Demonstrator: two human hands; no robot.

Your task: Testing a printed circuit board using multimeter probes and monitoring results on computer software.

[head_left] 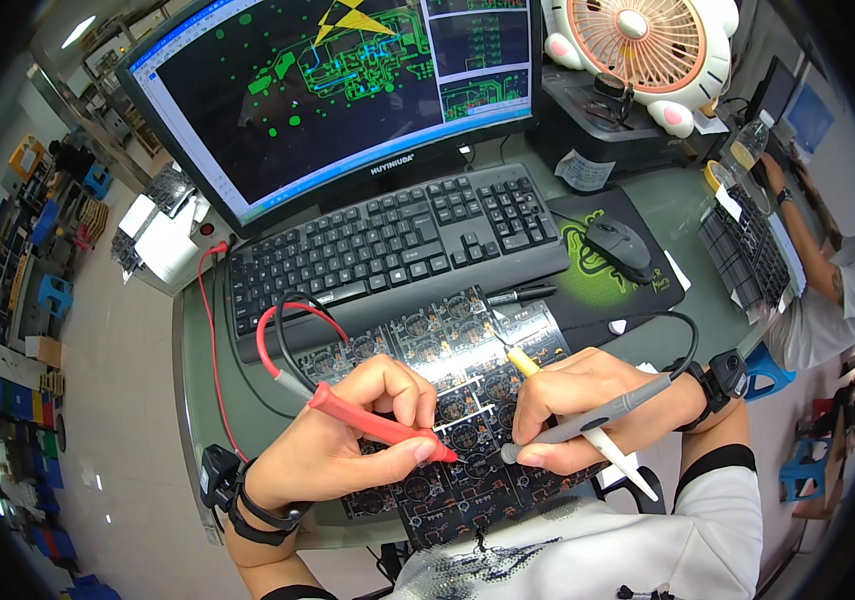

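A panel of black circuit boards lies in front of me, covered with small parts and repeated round outlines. My left hand is closed on a red test probe, its tip down at the panel. My right hand pinches a grey test probe, pointed at the panel a little to the right of the red tip. A thin yellow-and-white pen-like tool is also held in this hand, slanting across under the grey probe. I cannot tell whether either tip touches the board.
Behind the panel stand a black keyboard and a monitor with a green board layout. A mouse rests on its pad, near a black pen. Red and black leads run to a box. A fan and another person's arm are right.
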